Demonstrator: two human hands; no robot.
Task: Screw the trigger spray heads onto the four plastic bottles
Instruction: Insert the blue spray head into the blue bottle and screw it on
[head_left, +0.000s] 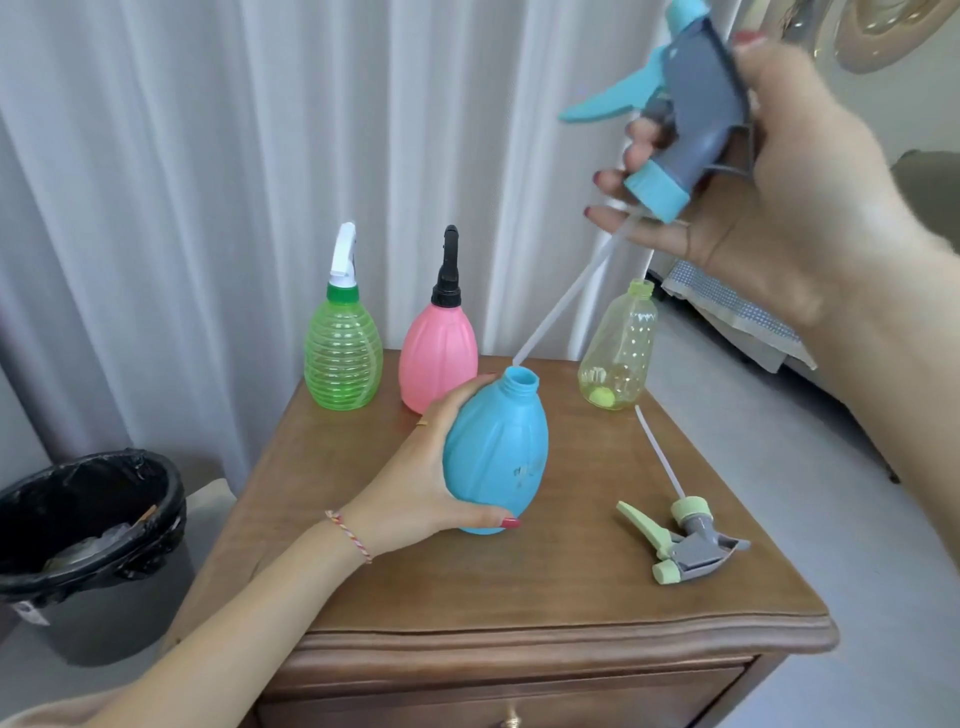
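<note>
My left hand (421, 488) grips a blue bottle (498, 457) with an open neck, tilted on the wooden nightstand (519, 597). My right hand (769, 197) holds a blue-and-grey trigger spray head (691, 109) high above it; the white dip tube (566, 296) slants down with its tip just above the bottle's neck. A green ribbed bottle (343, 353) with a white head and a pink bottle (439, 353) with a black head stand at the back. A clear yellow bottle (621, 353) stands uncapped at the back right. A green-and-grey spray head (685, 540) lies on the nightstand's right side.
A black-lined waste bin (88, 525) stands on the floor to the left of the nightstand. White curtains (208, 156) hang behind. A bed edge with blue-patterned cloth (727, 306) lies to the right. The nightstand has a drawer with a knob (511, 719) below.
</note>
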